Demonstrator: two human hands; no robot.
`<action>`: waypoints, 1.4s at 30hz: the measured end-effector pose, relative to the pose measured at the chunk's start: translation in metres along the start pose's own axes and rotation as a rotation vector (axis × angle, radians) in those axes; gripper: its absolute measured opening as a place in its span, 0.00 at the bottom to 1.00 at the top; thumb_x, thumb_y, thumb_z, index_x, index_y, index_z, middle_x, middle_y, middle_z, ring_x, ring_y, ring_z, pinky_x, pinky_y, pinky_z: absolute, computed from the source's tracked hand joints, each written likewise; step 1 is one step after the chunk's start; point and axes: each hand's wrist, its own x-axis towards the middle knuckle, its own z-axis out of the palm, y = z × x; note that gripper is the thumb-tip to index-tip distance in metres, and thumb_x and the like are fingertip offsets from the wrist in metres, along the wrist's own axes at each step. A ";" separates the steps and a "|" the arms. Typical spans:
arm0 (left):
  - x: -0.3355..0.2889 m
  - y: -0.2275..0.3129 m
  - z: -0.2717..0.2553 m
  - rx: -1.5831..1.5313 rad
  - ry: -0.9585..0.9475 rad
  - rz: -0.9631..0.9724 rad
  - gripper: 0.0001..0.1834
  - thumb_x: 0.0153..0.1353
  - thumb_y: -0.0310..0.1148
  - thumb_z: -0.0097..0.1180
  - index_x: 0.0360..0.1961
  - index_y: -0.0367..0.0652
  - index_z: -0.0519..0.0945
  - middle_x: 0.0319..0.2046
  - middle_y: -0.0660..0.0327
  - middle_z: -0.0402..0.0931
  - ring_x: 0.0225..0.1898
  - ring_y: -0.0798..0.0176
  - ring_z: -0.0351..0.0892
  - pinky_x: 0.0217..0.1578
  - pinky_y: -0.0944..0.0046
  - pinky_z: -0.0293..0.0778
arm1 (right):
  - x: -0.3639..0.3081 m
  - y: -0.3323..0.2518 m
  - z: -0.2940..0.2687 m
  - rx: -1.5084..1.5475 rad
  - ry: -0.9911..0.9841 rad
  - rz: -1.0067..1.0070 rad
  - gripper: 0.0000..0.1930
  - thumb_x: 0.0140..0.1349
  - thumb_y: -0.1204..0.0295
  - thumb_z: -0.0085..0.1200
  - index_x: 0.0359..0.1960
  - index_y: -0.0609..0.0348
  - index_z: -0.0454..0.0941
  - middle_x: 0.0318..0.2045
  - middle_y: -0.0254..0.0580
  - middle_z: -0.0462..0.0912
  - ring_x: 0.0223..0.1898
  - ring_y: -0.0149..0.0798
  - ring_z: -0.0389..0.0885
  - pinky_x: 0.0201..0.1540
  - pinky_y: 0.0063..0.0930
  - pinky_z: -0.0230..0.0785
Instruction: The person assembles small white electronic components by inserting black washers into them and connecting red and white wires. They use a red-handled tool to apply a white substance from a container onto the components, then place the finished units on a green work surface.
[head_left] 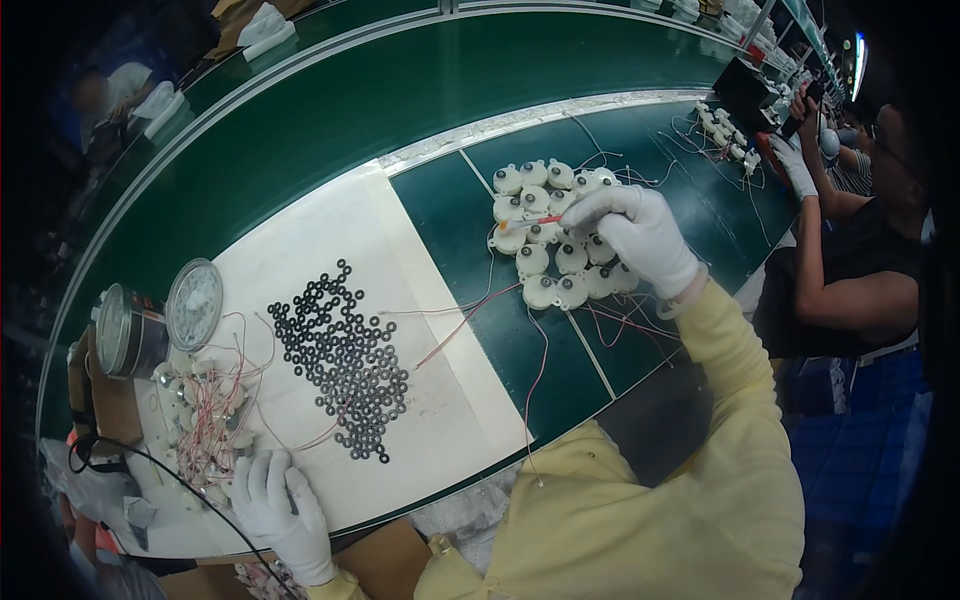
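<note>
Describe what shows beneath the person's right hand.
Around the right hand, cream round parts sit on the green tabletop; whatever lies directly behind it is covered.

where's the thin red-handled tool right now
In the head view, just right of centre in the upper half, the thin red-handled tool is held in the right hand, its tip by the left side of the clustered white round parts.

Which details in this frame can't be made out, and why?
All in the head view:
1. The rear end of the tool: hidden by the right hand.
2. Some of the white parts: partly covered by that same hand.
3. How many pieces the left pile holds: tangled wires and overlap hide them.
4. What lies under the left hand: the hand covers it.
5. The upper-left person: blurred.
</note>
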 end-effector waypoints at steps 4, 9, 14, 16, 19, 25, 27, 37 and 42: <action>-0.001 -0.001 0.002 0.015 0.003 -0.001 0.10 0.63 0.25 0.57 0.44 0.37 0.83 0.45 0.51 0.82 0.54 0.38 0.77 0.56 0.41 0.71 | 0.000 0.004 -0.003 0.028 -0.010 0.003 0.21 0.52 0.89 0.38 0.39 0.69 0.86 0.40 0.44 0.90 0.42 0.32 0.87 0.50 0.26 0.79; -0.001 -0.001 0.002 0.024 -0.003 -0.003 0.10 0.62 0.25 0.57 0.44 0.38 0.83 0.45 0.51 0.82 0.54 0.38 0.77 0.56 0.41 0.71 | -0.002 0.006 -0.007 0.054 -0.006 0.020 0.21 0.52 0.89 0.38 0.38 0.70 0.86 0.39 0.45 0.89 0.42 0.33 0.87 0.49 0.26 0.79; -0.001 -0.001 0.001 0.014 0.003 -0.001 0.10 0.62 0.25 0.58 0.44 0.37 0.83 0.45 0.51 0.82 0.54 0.38 0.77 0.56 0.41 0.71 | -0.002 0.000 -0.007 0.088 0.028 0.021 0.21 0.52 0.89 0.39 0.39 0.71 0.86 0.39 0.45 0.89 0.41 0.33 0.87 0.48 0.26 0.79; -0.001 -0.001 0.001 0.016 0.011 0.002 0.10 0.61 0.25 0.58 0.44 0.37 0.83 0.45 0.51 0.82 0.54 0.38 0.77 0.56 0.41 0.71 | 0.000 0.001 -0.006 0.085 0.034 -0.013 0.21 0.52 0.89 0.39 0.39 0.71 0.86 0.39 0.45 0.89 0.40 0.33 0.86 0.47 0.26 0.79; 0.000 -0.001 0.001 0.012 0.000 0.004 0.10 0.61 0.25 0.58 0.44 0.37 0.83 0.45 0.51 0.82 0.54 0.38 0.77 0.57 0.41 0.70 | 0.004 0.000 0.000 0.032 0.038 -0.039 0.21 0.51 0.88 0.39 0.39 0.71 0.87 0.39 0.46 0.89 0.38 0.32 0.86 0.46 0.25 0.79; -0.003 0.000 -0.002 -0.019 -0.064 -0.070 0.10 0.67 0.26 0.57 0.48 0.38 0.85 0.50 0.51 0.82 0.60 0.39 0.75 0.66 0.39 0.63 | -0.001 -0.005 -0.008 0.029 0.062 0.020 0.20 0.51 0.87 0.39 0.37 0.72 0.87 0.38 0.48 0.89 0.37 0.33 0.86 0.44 0.26 0.79; -0.005 -0.001 0.000 -0.030 -0.061 -0.075 0.10 0.67 0.26 0.57 0.48 0.38 0.85 0.50 0.51 0.82 0.60 0.40 0.75 0.66 0.40 0.63 | -0.006 -0.004 -0.013 0.077 0.096 0.019 0.20 0.51 0.87 0.38 0.37 0.72 0.86 0.37 0.49 0.89 0.37 0.34 0.86 0.43 0.26 0.79; -0.002 -0.002 0.003 0.003 0.008 -0.003 0.09 0.64 0.26 0.57 0.45 0.38 0.83 0.46 0.51 0.82 0.55 0.38 0.76 0.57 0.40 0.70 | -0.014 0.001 -0.014 0.087 0.147 0.071 0.20 0.50 0.87 0.38 0.36 0.73 0.86 0.36 0.48 0.89 0.36 0.34 0.86 0.42 0.25 0.78; -0.003 -0.002 0.002 0.010 -0.002 -0.003 0.10 0.65 0.27 0.57 0.45 0.38 0.83 0.46 0.51 0.82 0.55 0.37 0.76 0.57 0.40 0.70 | -0.018 0.008 -0.015 0.095 0.148 0.026 0.20 0.53 0.86 0.40 0.37 0.71 0.87 0.36 0.47 0.90 0.36 0.33 0.87 0.42 0.27 0.81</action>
